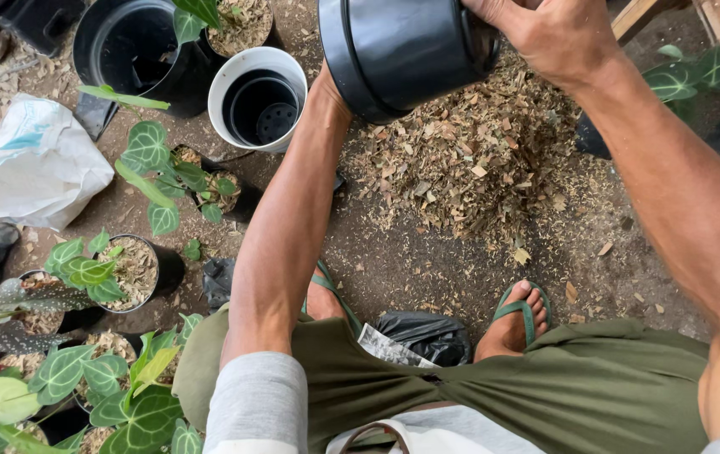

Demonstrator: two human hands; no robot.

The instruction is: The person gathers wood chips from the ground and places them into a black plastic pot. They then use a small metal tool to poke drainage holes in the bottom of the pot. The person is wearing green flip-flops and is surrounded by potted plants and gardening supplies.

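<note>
Right hand fingers wrap closed round base of tipped black pot above chip pile, left hand hidden behind pot, grip unclear; best keep rim over pile, tilt slowly.

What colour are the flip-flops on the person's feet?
Green. The flip-flops have green straps, best seen on the foot at the right in the head view.

Held pot: glossy black. Second pot: white outer, black inner w/ drain holes. Leaves: dark green, pale vein pattern. Mulch pile: tan/brown. Shorts: olive green. Sandal: green straps. Bag: white, blue print
</note>
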